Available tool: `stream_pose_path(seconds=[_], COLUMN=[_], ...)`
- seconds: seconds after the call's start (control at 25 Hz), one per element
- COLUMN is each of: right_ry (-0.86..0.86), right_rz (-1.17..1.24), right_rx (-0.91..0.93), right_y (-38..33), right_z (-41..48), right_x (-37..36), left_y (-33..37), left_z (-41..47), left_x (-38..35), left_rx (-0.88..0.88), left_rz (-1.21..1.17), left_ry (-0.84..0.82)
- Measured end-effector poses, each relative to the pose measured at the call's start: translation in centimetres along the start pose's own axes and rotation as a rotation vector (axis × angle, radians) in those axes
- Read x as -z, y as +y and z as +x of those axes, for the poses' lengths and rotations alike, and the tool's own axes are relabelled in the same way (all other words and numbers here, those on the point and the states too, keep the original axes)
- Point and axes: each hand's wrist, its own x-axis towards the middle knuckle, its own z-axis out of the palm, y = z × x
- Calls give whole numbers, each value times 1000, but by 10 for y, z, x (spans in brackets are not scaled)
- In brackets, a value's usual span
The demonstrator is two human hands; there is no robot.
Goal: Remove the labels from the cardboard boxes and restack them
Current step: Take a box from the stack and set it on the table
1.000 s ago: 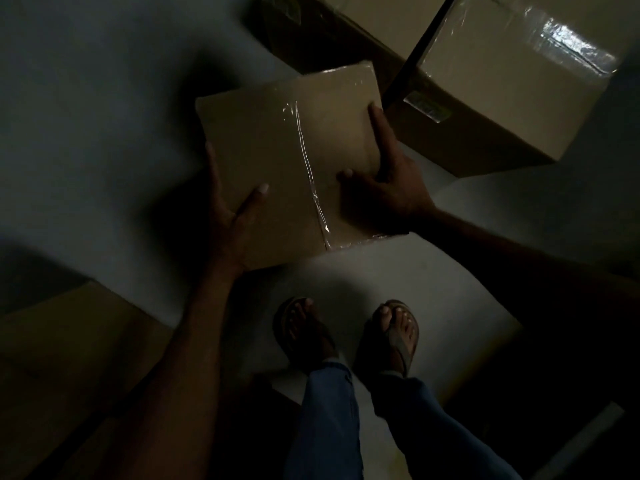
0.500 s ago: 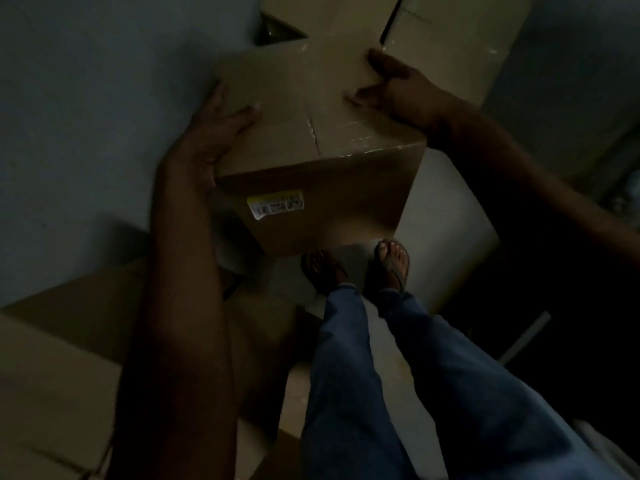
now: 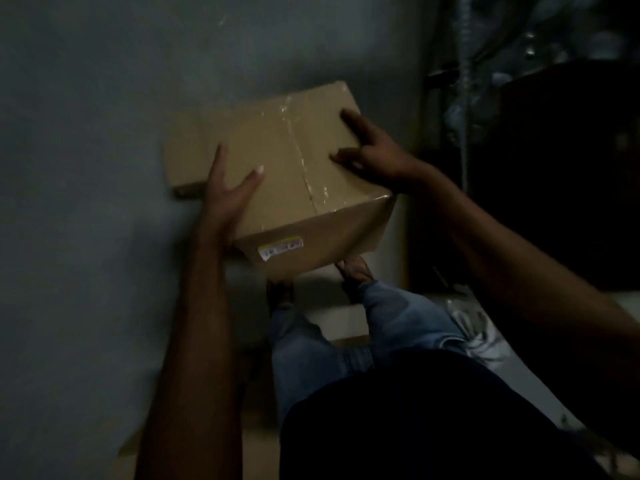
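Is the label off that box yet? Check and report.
No, the white-and-yellow label is still stuck on the side face of the cardboard box nearest the person.

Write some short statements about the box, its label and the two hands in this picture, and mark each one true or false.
1. A label is stuck on the side of the cardboard box that faces the person. True.
2. The left hand is peeling the label. False: it holds the left edge of the box with the thumb on top, apart from the label.
3. Clear tape runs across the top of the box. True.
4. The right hand hangs free, away from the box. False: it rests on the top of the box near the right edge.
5. The person wears blue jeans. True.
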Motion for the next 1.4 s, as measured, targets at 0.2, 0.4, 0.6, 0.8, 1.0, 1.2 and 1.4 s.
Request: stream_pose_path(seconds=[0.2,0.4,0.6,0.8,1.0,1.2,1.4], right_ry=[218,549,712,891,1179,1565,1756], right_rz=[226,346,551,664,929,1036,982], right_rx=[-72,-233,-316,-495,-573,-626,-687], right_y=[18,67,133,195,219,214,226], right_z=[-80,-175,-278,-387,-480,-561,-633], right_x=[24,37,36,10,-40,-66,-57], left_y=[47,84,83,63,48,46,60], left_z=[-13,-43,-106,-188,-270,-364,-453], left_x=[-22,-84,-170,-248,-305,-353,-407], left_rx=[-174,-275,-307,-355,-383,-506,-645], left_rz=[100,232,419,604,765,769,757], left_ry=[-303,-582,-828,-1087,-1371,-1655,-1851])
